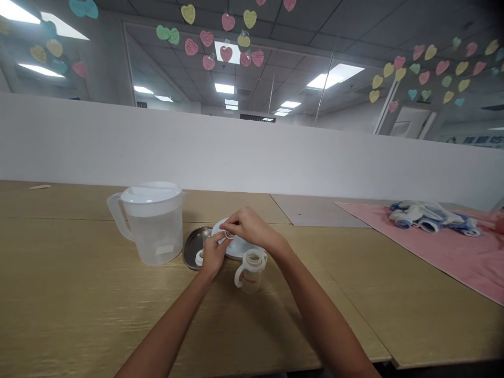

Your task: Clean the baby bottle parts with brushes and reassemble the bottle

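Both hands meet over a metal tray (189, 251) and a pale round dish (240, 251). Between the fingertips is a small whitish ring-like piece (229, 235), its exact kind too small to make out. My left hand (213, 255) grips it from below. From above, my right hand (252, 229) pinches it with closed fingers. A white ring-shaped cap (199, 258) lies in the tray, partly hidden by my left hand. Just in front of the dish, a clear baby bottle (251, 279) with white handles and red print stands upright, its top uncovered.
A large translucent pitcher (155, 231) with a white lid stands left of the tray. At the right, bundled blue-and-white items (431, 216) lie on a pink cloth (413, 241). A white partition (220, 152) runs behind the wooden table (98, 310).
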A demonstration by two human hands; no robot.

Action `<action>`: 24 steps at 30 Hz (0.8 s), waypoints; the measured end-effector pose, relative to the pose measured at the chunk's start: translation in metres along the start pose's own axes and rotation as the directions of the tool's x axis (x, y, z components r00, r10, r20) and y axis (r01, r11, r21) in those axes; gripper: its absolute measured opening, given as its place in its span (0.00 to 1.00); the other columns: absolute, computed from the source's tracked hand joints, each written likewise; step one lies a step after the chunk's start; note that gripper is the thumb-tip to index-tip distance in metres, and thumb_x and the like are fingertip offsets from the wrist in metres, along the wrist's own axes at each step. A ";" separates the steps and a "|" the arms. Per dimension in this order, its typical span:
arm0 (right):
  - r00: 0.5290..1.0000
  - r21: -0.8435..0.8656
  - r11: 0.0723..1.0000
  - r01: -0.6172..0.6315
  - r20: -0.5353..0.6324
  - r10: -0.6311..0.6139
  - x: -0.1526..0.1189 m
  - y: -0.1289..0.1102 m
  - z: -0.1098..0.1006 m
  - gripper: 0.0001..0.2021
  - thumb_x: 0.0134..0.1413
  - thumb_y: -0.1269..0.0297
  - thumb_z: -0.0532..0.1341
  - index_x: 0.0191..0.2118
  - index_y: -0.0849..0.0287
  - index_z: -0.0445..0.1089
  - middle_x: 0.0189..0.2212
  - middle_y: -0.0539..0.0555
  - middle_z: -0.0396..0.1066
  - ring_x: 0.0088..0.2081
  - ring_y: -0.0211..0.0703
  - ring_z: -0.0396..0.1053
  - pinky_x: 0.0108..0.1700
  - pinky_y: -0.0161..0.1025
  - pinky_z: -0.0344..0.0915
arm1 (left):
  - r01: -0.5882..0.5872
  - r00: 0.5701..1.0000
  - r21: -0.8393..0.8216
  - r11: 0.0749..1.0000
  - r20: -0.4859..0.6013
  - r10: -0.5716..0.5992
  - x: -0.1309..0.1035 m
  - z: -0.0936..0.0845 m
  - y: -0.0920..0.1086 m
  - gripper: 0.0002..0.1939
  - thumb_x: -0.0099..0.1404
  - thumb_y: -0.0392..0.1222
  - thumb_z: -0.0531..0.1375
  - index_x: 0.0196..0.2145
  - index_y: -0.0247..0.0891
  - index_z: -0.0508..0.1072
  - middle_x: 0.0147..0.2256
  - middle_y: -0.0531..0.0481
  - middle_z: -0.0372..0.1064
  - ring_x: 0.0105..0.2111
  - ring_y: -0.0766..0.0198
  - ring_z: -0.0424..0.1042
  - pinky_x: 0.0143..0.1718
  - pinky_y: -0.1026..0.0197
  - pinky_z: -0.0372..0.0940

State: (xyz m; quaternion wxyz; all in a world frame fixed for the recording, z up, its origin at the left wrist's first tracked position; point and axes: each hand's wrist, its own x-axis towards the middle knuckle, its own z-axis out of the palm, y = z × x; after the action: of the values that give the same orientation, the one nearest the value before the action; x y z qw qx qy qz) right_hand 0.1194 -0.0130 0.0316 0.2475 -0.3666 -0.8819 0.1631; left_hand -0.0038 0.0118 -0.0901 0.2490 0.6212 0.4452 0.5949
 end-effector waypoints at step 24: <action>0.898 -0.444 0.890 0.103 -0.343 -0.275 -0.001 -0.021 0.008 0.18 0.61 0.61 0.50 0.29 0.60 0.74 0.22 0.51 0.66 0.27 0.35 0.59 0.30 0.34 0.50 | -0.195 0.973 0.130 0.972 -0.100 0.209 -0.001 0.005 -0.009 0.11 0.55 0.42 0.56 0.22 0.37 0.75 0.29 0.48 0.69 0.31 0.62 0.66 0.33 0.61 0.61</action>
State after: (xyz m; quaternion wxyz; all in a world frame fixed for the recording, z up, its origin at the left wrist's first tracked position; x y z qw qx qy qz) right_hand 0.1037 -0.0293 0.0344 0.3522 -0.3466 -0.8594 -0.1310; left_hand -0.0010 0.0168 -0.0991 0.1240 0.6426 0.4276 0.6235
